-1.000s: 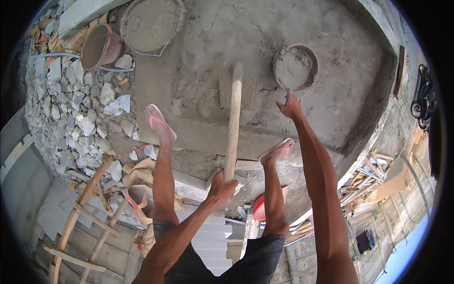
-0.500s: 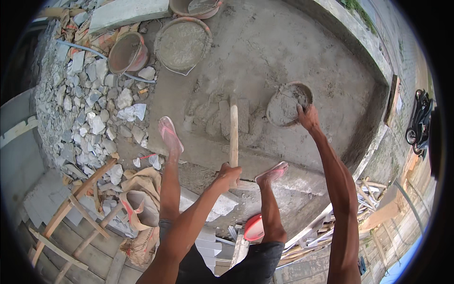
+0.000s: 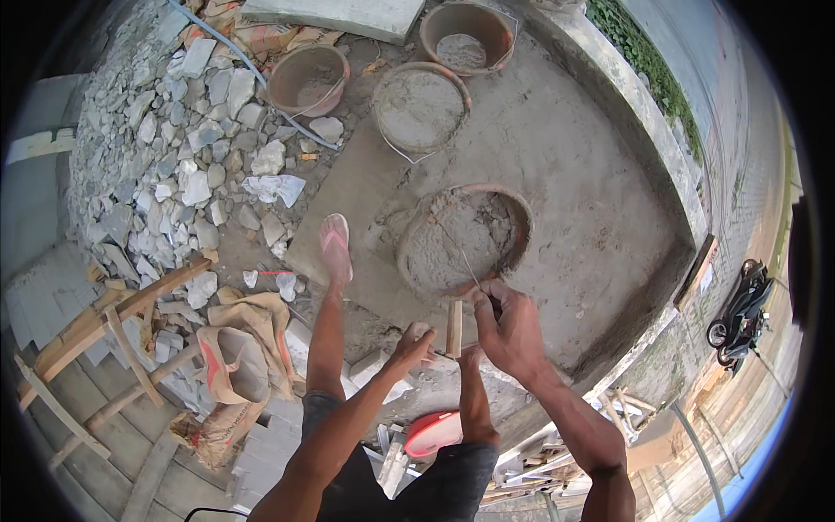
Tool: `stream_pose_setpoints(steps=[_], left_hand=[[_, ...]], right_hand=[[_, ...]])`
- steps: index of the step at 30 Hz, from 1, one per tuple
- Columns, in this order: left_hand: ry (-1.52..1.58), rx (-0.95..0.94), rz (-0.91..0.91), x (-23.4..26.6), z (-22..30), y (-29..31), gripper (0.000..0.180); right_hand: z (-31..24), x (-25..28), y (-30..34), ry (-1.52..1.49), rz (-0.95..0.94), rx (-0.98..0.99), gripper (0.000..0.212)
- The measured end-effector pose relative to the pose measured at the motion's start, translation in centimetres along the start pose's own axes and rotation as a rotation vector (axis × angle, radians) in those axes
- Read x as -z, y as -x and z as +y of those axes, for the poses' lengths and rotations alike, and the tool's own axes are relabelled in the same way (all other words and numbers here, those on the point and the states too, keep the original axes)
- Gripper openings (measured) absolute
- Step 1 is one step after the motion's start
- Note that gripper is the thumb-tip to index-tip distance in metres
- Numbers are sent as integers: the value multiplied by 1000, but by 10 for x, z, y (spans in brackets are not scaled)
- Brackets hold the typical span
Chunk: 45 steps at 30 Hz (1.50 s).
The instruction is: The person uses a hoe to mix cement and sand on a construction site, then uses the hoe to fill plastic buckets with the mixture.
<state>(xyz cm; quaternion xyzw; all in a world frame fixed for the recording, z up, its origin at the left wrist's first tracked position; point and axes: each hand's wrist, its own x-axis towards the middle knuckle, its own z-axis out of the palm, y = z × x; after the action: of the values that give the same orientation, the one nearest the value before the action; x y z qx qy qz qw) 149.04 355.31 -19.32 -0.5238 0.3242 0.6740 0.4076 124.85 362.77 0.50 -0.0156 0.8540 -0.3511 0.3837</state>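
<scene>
A round bucket (image 3: 522,209) of wet grey mortar (image 3: 470,244) leans on the cement surface in front of me. My right hand (image 3: 509,326) grips the bucket's thin wire handle (image 3: 467,261) at its near side. To the left, my left hand (image 3: 410,350) is closed beside the lower end of a short-looking wooden-handled tool (image 3: 454,326). A thin edge runs from that hand to the wood; the tool's head cannot be made out. My sandalled left foot (image 3: 334,239) stands on the cement, while my right foot is mostly hidden behind my hands.
Farther off stand a mortar-filled bucket (image 3: 422,109) and two more buckets (image 3: 317,83) (image 3: 465,39). Broken stones (image 3: 196,165) pile up at left, beside a paper sack (image 3: 235,365) and timber pieces (image 3: 113,335). A low wall (image 3: 644,113) borders the right; a motorcycle (image 3: 739,313) stands beyond.
My right hand has shifted from the bucket's rim to its wire handle, and the bucket has come leftward and nearer. The wooden handle now looks much shorter. The view has turned.
</scene>
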Motion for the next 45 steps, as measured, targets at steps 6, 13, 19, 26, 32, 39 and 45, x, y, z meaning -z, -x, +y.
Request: stream_pose_setpoints(steps=[6, 13, 19, 26, 32, 39, 45], left_hand=[[-657, -638, 338, 106, -8, 77, 37], [-942, -764, 502, 168, -14, 154, 31], [-907, -696, 458, 185, -20, 137, 31], [-871, -563, 435, 195, -18, 132, 32], [-1042, -574, 481, 187, -15, 124, 31], [-1058, -568, 449, 191, -10, 126, 32], [-1108, -557, 438, 195, -19, 121, 29]], right_hand=[[-32, -92, -72, 30, 5, 214, 17], [-31, -199, -180, 202, -64, 341, 19], [-20, -271, -232, 338, -156, 294, 24], [-26, -284, -231, 347, -274, 390, 28], [1, -269, -233, 131, -284, 401, 27], [-11, -298, -231, 327, -156, 256, 29], [32, -227, -225, 61, 134, 350, 15]])
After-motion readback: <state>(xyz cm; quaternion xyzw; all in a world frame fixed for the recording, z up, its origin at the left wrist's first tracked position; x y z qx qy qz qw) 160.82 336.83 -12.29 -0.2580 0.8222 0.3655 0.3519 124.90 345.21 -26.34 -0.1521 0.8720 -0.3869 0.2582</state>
